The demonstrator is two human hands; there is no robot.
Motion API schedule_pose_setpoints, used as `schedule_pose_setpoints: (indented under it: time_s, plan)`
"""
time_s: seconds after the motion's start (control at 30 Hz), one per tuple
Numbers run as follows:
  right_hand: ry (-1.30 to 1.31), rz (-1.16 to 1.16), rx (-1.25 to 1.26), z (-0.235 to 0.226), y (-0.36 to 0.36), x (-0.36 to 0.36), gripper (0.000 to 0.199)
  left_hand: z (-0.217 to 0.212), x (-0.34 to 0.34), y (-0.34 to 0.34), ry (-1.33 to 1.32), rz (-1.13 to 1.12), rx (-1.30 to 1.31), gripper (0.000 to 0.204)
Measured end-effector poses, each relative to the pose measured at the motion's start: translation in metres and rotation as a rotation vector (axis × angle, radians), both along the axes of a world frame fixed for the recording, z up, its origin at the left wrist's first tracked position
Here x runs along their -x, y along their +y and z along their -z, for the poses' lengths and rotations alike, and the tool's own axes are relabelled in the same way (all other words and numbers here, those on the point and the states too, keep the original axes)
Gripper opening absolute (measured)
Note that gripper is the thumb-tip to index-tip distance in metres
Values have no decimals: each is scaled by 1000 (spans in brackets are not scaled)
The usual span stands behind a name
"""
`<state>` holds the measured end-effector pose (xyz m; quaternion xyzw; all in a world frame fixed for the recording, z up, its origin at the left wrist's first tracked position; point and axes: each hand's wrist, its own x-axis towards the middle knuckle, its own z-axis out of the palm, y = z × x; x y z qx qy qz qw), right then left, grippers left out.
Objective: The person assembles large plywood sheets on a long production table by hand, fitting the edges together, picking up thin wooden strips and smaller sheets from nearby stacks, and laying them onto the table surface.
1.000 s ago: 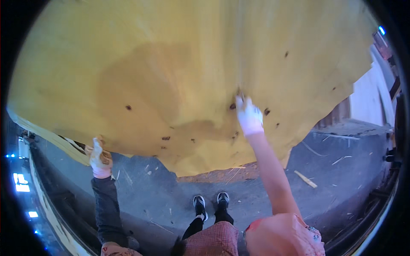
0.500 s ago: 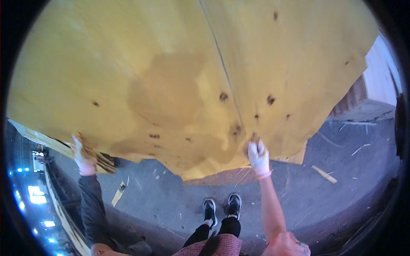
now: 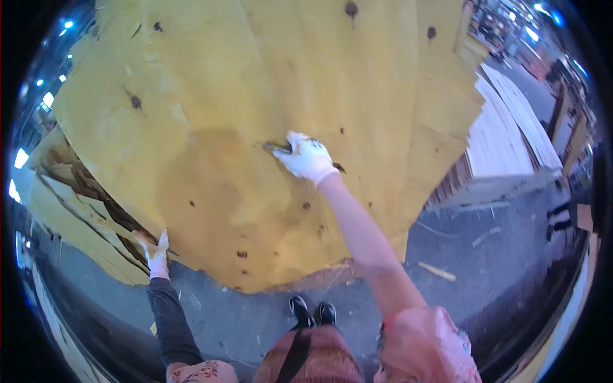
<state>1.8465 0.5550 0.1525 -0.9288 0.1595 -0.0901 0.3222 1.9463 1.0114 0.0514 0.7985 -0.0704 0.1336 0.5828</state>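
A broad yellow wood veneer sheet [image 3: 383, 83] with dark knots and ragged edges spreads out in front of me. Over its middle, my right hand [image 3: 308, 156] in a white glove is closed on a small dark tool [image 3: 278, 148]; its tip is at the sheet's surface, and its exact kind is hard to make out. At the sheet's near left edge is my left hand [image 3: 155, 254], gloved too, with thumb and fingers apart. Beside it, more veneer layers [image 3: 96, 210] show beneath the top sheet, with dark gaps between them.
A stack of pale sheets [image 3: 501, 140] stands to the right. Wood scraps, among them a light strip [image 3: 437, 272], lie on the grey floor [image 3: 472, 255]. My shoes [image 3: 313, 311] are close to the near edge. Another person's dark-clothed legs [image 3: 560, 218] show at far right.
My right hand has moved from the sheet's near edge up and left to its middle. My left hand stays near the left edge, its fingers now apart. The view has shifted, showing more surroundings.
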Motion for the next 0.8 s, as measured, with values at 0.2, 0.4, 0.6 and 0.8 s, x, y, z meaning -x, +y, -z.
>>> schedule_pose_setpoints:
  time_s: [0.2, 0.4, 0.6, 0.8]
  plan:
    - [-54, -1, -20, -4, 17, -1, 39, 19, 68, -118, -527, 468, -585, 74]
    - [32, -240, 43, -12, 14, 4, 42, 50, 75, -349, 27, 232, -197, 86]
    - [106, -112, -2, 4, -60, 14, 32, 70, 57, -353, 112, 94, -133, 68]
    - [239, 8, 304, 15, -175, -14, 36, 25, 101, -314, 849, -204, 1694, 50]
